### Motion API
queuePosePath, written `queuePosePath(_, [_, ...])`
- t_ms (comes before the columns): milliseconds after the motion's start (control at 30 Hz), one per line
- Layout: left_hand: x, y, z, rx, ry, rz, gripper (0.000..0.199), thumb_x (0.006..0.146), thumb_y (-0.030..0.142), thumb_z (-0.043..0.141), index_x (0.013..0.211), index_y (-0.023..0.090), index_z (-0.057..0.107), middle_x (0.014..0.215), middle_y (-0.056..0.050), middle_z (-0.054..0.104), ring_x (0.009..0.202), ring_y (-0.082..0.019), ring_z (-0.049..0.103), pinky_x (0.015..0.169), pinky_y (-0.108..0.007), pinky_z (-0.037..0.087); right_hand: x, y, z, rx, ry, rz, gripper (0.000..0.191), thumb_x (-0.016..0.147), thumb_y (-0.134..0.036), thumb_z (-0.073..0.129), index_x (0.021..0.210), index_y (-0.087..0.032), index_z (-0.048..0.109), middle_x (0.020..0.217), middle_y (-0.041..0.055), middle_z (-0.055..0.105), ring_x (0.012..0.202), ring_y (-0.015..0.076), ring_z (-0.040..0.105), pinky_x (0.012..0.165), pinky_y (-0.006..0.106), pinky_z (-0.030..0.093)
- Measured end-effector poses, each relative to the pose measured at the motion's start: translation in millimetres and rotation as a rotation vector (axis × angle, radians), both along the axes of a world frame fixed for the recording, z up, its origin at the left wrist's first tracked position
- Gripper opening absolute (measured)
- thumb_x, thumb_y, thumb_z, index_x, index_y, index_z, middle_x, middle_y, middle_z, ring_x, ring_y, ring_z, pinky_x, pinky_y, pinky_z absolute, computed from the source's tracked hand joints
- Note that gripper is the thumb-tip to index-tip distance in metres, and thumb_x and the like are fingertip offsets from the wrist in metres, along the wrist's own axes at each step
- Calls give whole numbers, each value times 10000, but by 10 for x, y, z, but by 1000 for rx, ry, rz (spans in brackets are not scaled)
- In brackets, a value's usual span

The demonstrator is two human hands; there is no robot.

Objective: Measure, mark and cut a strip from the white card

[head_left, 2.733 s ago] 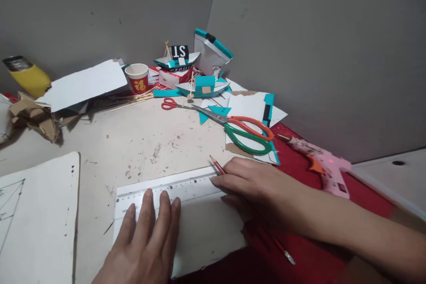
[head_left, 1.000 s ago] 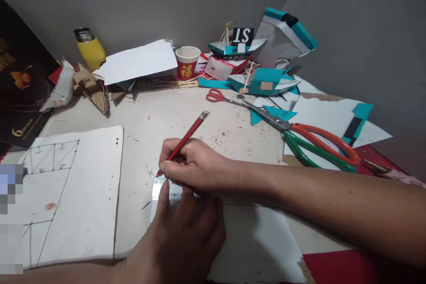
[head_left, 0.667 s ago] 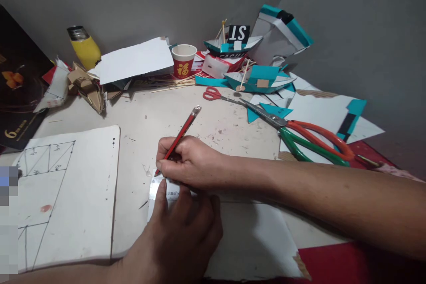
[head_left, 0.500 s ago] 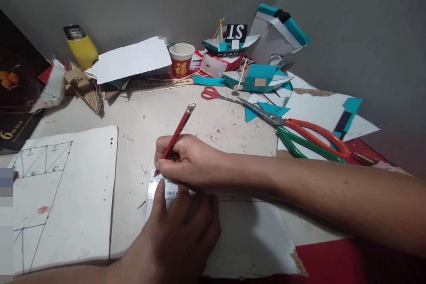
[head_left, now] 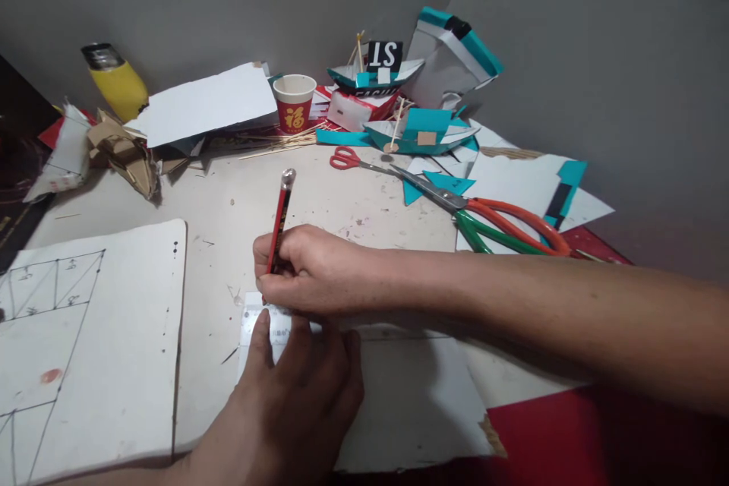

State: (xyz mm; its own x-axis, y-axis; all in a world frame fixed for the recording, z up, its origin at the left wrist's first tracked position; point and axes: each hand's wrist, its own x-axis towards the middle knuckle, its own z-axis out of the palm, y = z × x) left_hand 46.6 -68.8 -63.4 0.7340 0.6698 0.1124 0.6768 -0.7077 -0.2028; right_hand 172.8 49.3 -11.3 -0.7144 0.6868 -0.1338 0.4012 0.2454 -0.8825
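Observation:
My right hand [head_left: 307,266] is closed round a red and black pencil [head_left: 280,220], whose lower end meets the upper edge of a clear ruler [head_left: 250,323]. Bent over that ruler, my left hand [head_left: 301,387] holds it down with thumb and fingertips; its palm hangs over the sheet. Beneath lies white paper or card [head_left: 415,402], reaching to the right under my right forearm. Both hands cover most of the ruler, and the mark at the pencil's point is too small to make out.
Left lies a white board [head_left: 130,334] with drawn lines. Large scissors [head_left: 484,216] and small red-handled scissors [head_left: 347,158] rest at the right. Behind stand a paper cup [head_left: 295,102], teal paper boats [head_left: 424,133] and a yellow bottle [head_left: 117,87]. Red sheet [head_left: 541,433] sits front right.
The pencil stands more upright, its top having swung left, and its point sits slightly farther right along the ruler's edge. My view has turned a little to the right.

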Motion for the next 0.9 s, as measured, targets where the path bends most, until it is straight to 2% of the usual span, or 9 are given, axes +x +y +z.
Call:
queuePosePath(67, [-9, -1, 9, -6, 20, -10, 534, 919, 518, 397, 1356, 236, 516, 1307, -72, 618, 1233, -372, 422, 983, -577, 325, 11, 11, -9, 18, -11, 23, 115, 750, -104, 506, 671, -184, 489, 588, -60, 490, 574, 86, 449, 552, 211, 346])
queuePosePath(167, [-22, -3, 2, -13, 27, -47, 731, 853, 696, 383, 1373, 196, 505, 1311, -109, 601, 1252, -413, 366, 985, -612, 311, 25, 30, -21, 32, -45, 51, 88, 760, -137, 496, 687, -185, 494, 588, -50, 498, 561, 90, 447, 520, 215, 329])
queuePosePath(200, [-24, -2, -2, -6, 28, -52, 746, 847, 706, 387, 1373, 190, 505, 1303, -114, 602, 1252, -420, 354, 980, -617, 306, 27, 34, -22, 38, -55, 55, 85, 760, -143, 496, 686, -185, 494, 585, -48, 496, 558, 90, 445, 518, 216, 329])
queuePosePath(267, [-24, 5, -5, 14, 21, -52, 648, 871, 613, 436, 1364, 199, 510, 1280, -105, 612, 1254, -416, 342, 974, -601, 300, 28, 38, -21, 59, -61, 58, 91, 759, -147, 498, 678, -187, 486, 576, -47, 488, 552, 91, 438, 521, 221, 331])
queuePosePath(333, [-23, 19, 2, 31, -1, -43, 511, 882, 447, 490, 1341, 224, 525, 1243, -77, 635, 1262, -392, 335, 978, -563, 295, 27, 36, -15, 78, -58, 65, 101, 758, -143, 497, 670, -189, 476, 570, -46, 484, 546, 92, 434, 524, 227, 333])
queuePosePath(400, [-26, 37, 19, 33, -21, -45, 466, 865, 347, 505, 1315, 230, 540, 1212, -62, 654, 1246, -365, 346, 981, -536, 289, 28, 30, -5, 83, -56, 65, 109, 756, -143, 495, 664, -192, 466, 567, -48, 480, 540, 93, 431, 516, 228, 333])
queuePosePath(600, [-43, 65, 50, 28, -47, -75, 456, 829, 306, 504, 1272, 214, 555, 1209, -64, 660, 1231, -349, 349, 969, -516, 281, 74, 17, 52, 61, -85, 66, 128, 733, -111, 501, 651, -192, 446, 545, -64, 448, 520, 78, 407, 513, 217, 322])
queuePosePath(900, [-49, 60, 62, 7, -20, -69, 470, 854, 299, 473, 1314, 217, 524, 1233, -50, 654, 1279, -364, 313, 973, -516, 278, 169, 11, 113, 39, -146, 72, 153, 742, -85, 513, 649, -188, 449, 556, -59, 461, 537, 82, 427, 493, 205, 321])
